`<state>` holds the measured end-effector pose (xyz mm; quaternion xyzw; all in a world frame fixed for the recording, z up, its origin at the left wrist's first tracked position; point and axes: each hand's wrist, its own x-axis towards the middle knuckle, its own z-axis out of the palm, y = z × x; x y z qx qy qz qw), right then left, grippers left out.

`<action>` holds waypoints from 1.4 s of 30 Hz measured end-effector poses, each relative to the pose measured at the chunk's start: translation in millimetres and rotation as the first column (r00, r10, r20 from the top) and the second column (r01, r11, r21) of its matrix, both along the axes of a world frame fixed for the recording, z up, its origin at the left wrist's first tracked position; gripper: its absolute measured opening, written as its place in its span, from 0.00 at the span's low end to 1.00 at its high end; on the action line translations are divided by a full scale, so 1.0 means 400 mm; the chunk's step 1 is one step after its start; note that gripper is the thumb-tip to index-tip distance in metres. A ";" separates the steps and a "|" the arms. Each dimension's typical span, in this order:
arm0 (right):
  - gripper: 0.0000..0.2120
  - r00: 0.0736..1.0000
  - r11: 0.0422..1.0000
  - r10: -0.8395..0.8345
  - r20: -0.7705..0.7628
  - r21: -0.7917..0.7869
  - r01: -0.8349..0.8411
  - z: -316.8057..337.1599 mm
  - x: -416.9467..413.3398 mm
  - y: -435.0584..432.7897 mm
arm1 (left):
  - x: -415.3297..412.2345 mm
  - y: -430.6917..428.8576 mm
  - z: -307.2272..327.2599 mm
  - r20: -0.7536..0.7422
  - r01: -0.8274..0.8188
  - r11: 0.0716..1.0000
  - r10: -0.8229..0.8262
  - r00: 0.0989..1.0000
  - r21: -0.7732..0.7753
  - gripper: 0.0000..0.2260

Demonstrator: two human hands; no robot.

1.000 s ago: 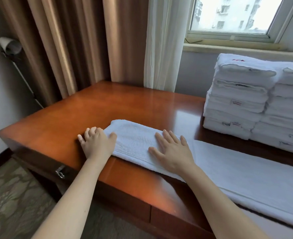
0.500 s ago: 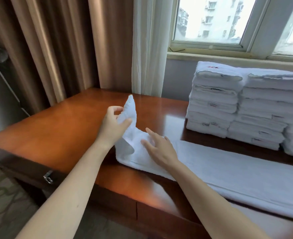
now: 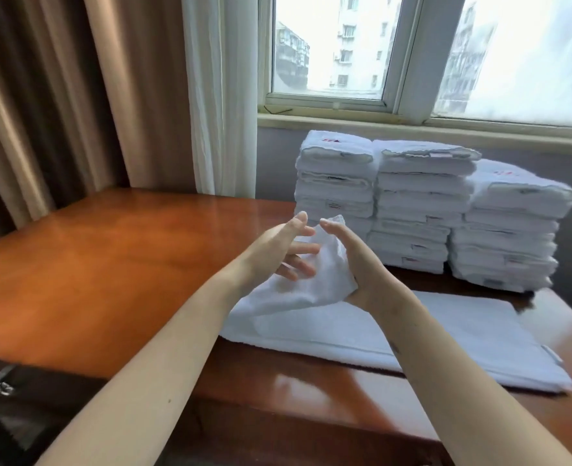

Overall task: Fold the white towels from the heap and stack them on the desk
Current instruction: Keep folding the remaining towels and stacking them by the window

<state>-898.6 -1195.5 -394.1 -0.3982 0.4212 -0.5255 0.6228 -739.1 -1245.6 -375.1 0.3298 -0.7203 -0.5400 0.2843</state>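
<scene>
Hands, left (image 3: 274,253) and right (image 3: 357,267), on towel (image 3: 325,280)

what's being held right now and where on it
The white towel, by its raised end: the right hand grips it, and the left hand lies open against it.

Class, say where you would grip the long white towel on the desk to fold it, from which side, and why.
Grip the towel by its raised left end, from the left: it stands off the desk between left hand and right hand; the rest lies flat.
</scene>
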 end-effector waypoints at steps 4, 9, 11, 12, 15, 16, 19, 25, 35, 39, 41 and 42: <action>0.13 0.957 0.975 -0.216 -0.195 0.002 0.220 -0.044 -0.056 0.034 | -0.047 0.014 -0.024 -0.028 -0.063 0.997 0.062 0.998 -0.040 0.18; 0.15 0.882 0.938 -0.309 -0.356 0.039 0.345 -0.099 -0.063 0.072 | -0.042 -0.001 -0.107 0.361 -0.148 0.902 0.307 0.880 -0.406 0.15; 0.14 0.900 0.938 -0.310 -0.306 0.059 0.343 -0.111 -0.058 0.072 | -0.037 0.003 -0.133 0.383 -0.129 0.919 0.278 0.881 -0.372 0.17; 0.13 0.910 0.938 -0.310 -0.274 0.065 0.340 -0.113 -0.056 0.069 | -0.038 0.011 -0.139 0.325 -0.124 0.927 0.246 0.913 -0.353 0.19; 0.06 0.927 0.937 -0.318 -0.199 0.083 0.339 -0.090 -0.044 0.060 | -0.033 0.047 -0.143 -0.039 -0.209 0.856 0.216 0.976 -0.473 0.19; 0.03 0.934 0.939 -0.317 -0.163 0.082 0.333 -0.076 -0.039 0.054 | -0.027 0.059 -0.142 -0.150 -0.253 0.815 0.204 0.967 -0.522 0.18; 0.05 0.963 0.962 -0.268 -0.016 0.045 0.268 -0.029 -0.007 0.033 | -0.009 0.084 -0.140 -0.275 -0.303 0.728 0.162 0.948 -0.614 0.16; 0.11 0.984 0.987 -0.161 0.076 0.044 0.158 0.052 0.118 -0.042 | 0.078 0.090 -0.112 -0.456 -0.522 0.575 0.271 0.848 -0.630 0.13; 0.17 0.983 0.995 0.001 -0.185 0.103 0.018 0.115 0.344 -0.146 | 0.252 0.105 -0.160 -0.525 -0.657 0.407 0.398 0.753 -0.634 0.10; 0.17 0.981 0.996 -0.006 -0.194 0.085 0.022 0.123 0.381 -0.162 | 0.226 0.085 -0.174 0.007 -0.375 0.742 0.455 0.891 -0.556 0.14; 0.17 0.985 0.997 -0.008 -0.172 0.077 0.021 0.127 0.385 -0.166 | 0.194 0.061 -0.191 0.330 -0.178 0.824 0.401 0.855 -0.539 0.16; 0.17 0.984 0.997 -0.017 -0.176 0.075 0.030 0.128 0.383 -0.169 | 0.182 0.055 -0.199 0.471 -0.091 0.848 0.375 0.798 -0.521 0.19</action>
